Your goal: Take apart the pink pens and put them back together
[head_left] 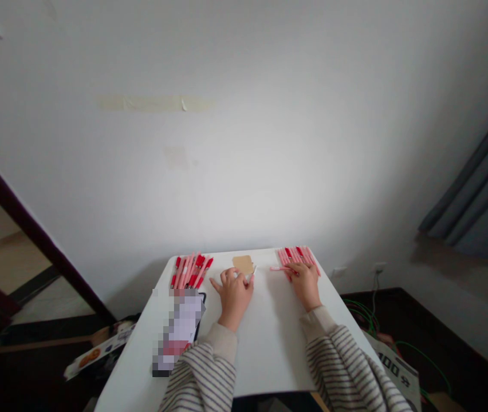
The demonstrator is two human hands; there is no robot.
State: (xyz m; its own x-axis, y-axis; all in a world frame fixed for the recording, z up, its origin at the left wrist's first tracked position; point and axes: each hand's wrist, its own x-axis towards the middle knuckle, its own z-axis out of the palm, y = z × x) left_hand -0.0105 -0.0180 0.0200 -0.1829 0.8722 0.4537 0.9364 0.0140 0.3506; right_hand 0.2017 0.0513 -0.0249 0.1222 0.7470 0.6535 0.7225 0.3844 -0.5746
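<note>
My left hand [233, 297] is over the middle of the white table [270, 349]. Its thumb and forefinger pinch a thin whitish strip [255, 270], too small to name surely. Just beyond these fingers lies a tan, paper-like square [243, 263]. My right hand [306, 286] closes on a pink pen [279, 268] whose end points left toward the other hand. Under and behind that hand is a neat row of pink and red pens [299, 252]. A looser group of pink and red pens [191, 271] lies at the far left of the table.
A phone [184, 320], partly pixelated, lies by my left forearm. The table's far edge meets a pale wall [270, 143]. Green cables [362, 315] and a printed bag [394, 366] are on the floor at right. A curtain [480, 183] hangs at upper right.
</note>
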